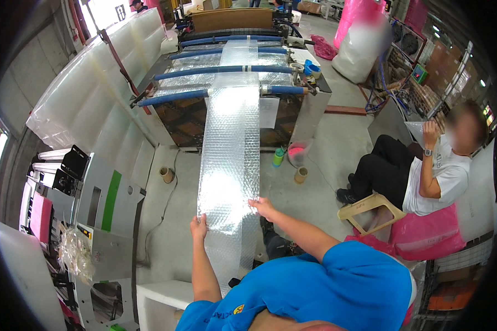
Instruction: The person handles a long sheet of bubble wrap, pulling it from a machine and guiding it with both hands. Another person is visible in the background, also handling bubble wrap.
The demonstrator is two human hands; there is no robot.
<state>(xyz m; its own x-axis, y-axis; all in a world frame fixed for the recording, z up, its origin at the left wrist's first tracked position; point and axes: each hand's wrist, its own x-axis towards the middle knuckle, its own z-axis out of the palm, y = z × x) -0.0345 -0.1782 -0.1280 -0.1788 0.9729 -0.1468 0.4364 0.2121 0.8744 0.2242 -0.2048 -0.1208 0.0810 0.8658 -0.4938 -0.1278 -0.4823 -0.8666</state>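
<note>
A long strip of clear bubble wrap (229,149) runs from the blue rollers (174,96) of a machine down toward my body. My left hand (198,225) pinches its left edge, thumb up. On the right edge, slightly farther out, my right hand (263,208) grips the same strip. The film hangs taut and shiny between the rollers and my hands. Below my hands its lower end passes down in front of me, partly hidden by my blue shirt.
At the right a seated person (433,176) holds up a clear sheet. Near them is a beige plastic stool (371,214). A green bottle (278,157), a clear tub with pink contents (297,154) and cardboard cores (300,175) stand on the floor. Large wrapped rolls (99,71) line the left.
</note>
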